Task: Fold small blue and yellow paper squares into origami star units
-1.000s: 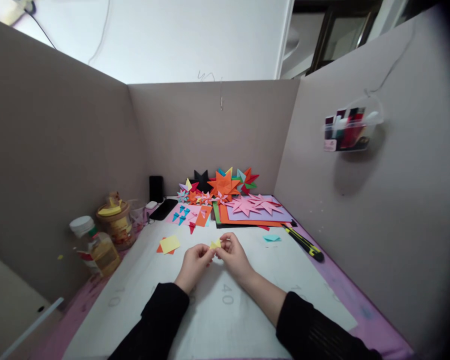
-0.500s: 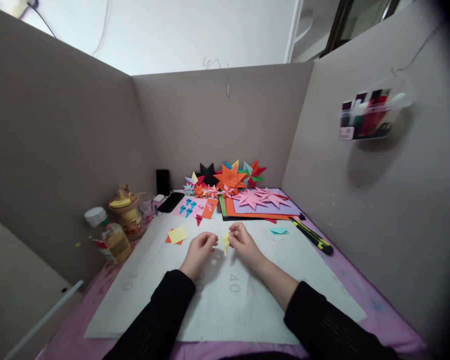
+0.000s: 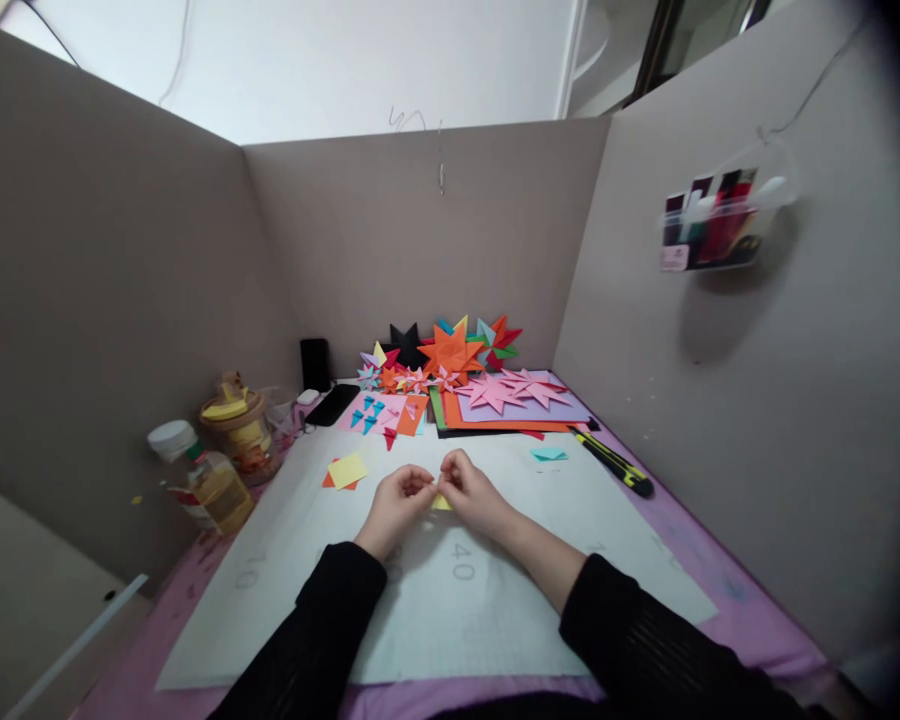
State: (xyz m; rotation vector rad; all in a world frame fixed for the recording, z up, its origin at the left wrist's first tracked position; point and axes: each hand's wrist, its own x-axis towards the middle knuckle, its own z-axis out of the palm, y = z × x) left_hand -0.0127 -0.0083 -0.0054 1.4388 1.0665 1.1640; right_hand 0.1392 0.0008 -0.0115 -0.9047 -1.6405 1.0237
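Observation:
A small yellow folded paper [image 3: 442, 503] is pinched between my two hands over the white sheet [image 3: 420, 620]. My left hand [image 3: 396, 508] has its fingertips closed at the paper's left side. From the other side, my right hand [image 3: 478, 496] grips it between thumb and fingers. Most of the piece is hidden behind the fingers, so its folds cannot be made out. Left of my hands, a yellow paper square [image 3: 347, 470] lies over an orange one [image 3: 330, 481]. A folded turquoise paper [image 3: 549, 454] lies to the right.
A yellow-black utility knife [image 3: 613, 464] lies at the right edge. Pink paper stars [image 3: 489, 393] rest on coloured sheets at the back, before an orange star [image 3: 450, 352]. Small blue folded pieces [image 3: 369, 420] sit near a phone [image 3: 333, 405]. A bottle [image 3: 221, 490] stands left.
My hands have come together, and my left hand now meets the yellow paper that only my right hand held. The view has shifted slightly.

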